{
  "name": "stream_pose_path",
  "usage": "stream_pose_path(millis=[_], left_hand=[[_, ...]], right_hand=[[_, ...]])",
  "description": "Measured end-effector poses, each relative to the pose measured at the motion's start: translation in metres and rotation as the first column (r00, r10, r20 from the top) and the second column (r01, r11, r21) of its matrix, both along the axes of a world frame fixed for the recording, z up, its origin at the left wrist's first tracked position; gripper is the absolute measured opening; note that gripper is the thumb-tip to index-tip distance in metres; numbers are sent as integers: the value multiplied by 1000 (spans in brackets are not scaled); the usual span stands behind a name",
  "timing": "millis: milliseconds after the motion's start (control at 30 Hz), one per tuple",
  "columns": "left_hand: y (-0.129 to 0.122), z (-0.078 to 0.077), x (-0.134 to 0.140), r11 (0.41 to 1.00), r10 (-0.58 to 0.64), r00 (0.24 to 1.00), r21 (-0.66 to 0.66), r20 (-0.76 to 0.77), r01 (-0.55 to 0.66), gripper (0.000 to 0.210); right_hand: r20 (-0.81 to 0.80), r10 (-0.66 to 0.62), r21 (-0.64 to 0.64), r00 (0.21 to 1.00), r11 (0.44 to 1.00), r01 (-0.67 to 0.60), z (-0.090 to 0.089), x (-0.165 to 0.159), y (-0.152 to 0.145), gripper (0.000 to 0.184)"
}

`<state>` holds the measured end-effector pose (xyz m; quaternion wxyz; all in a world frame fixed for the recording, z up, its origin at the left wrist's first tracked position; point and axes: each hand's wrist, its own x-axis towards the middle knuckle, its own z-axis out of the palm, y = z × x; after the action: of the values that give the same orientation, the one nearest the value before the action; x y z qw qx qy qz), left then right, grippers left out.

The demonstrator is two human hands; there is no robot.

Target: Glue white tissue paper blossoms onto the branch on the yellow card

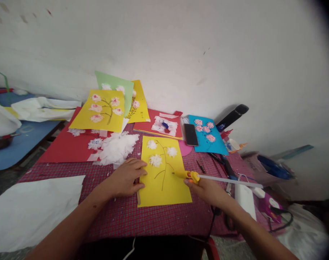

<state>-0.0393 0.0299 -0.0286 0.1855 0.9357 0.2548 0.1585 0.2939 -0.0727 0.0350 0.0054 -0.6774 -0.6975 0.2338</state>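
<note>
In the head view, taking the drawn-on yellow sheet (177,193) as the clock's centre, a heap of white tissue petals (118,146) lies at 10 o'clock, just beyond the left hand (128,177). Farther out that way is a yellow card with pink blossoms (117,121). A red card (145,124) lies at 12, a smartphone (191,134) at 1, overlapping a blue card (220,144). A white power strip (245,200) sits between 3 and 4, near the right forearm; a large white sheet (37,209) spreads at 8.

The left hand is unclenched, fingers resting on the yellow sheet's 9 o'clock edge. The right hand (204,189) grasps a yellow glue gun (191,176), its handle mostly hidden; a long glue stick (229,180) juts out toward 3. The nozzle points to 9 over the sheet, at a drawn branch's tip; whether it touches, I cannot tell.
</note>
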Motion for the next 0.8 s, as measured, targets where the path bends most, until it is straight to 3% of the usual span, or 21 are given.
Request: stream_pose_path(millis=[800], left_hand=[[2, -4, 0, 1000, -17, 999, 9, 31, 17, 36]], right_hand=[[52, -23, 15, 998, 1000, 22, 4, 10, -5, 54]])
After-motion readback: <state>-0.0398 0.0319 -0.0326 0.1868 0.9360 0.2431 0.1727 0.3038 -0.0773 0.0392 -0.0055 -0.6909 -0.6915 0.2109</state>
